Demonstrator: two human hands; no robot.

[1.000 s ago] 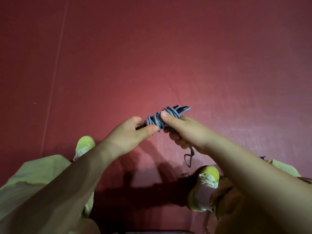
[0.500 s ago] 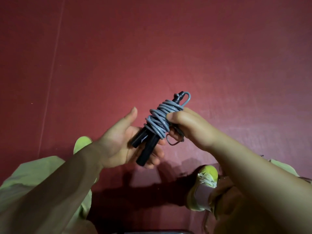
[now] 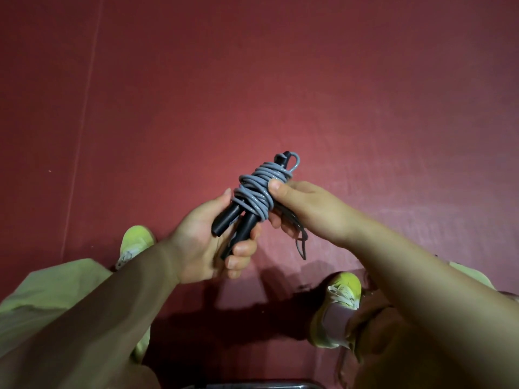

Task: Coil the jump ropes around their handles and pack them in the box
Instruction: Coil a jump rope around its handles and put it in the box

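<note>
**One coiled jump rope, held in both hands above the red floor**

I am holding one jump rope [image 3: 257, 192] in front of me, over the red floor [image 3: 280, 80]. Its grey cord is sitting wound in many loops around two black handles [image 3: 238, 223], which are lying side by side and tilting up and away from me. One small loop of cord is sticking out at the far end of the bundle.

My left hand [image 3: 207, 242] is grasping the near ends of the two handles, its fingers curling around them from below and its thumb lying along the left side of the coil. My right hand [image 3: 306, 209] is clamping the coil itself, thumb pressing on top of the grey loops and fingers wrapping underneath. One thin dark cord end [image 3: 302, 242] is hanging down just below the right hand, on the near side of the rope.

Nearer to me than the rope, two yellow-green shoes [image 3: 341, 307] are standing on the floor, one to the left of the rope and one to the right, well apart. A dark rim [image 3: 252, 385] is showing at the bottom edge of the view; I cannot tell what it belongs to.
</note>
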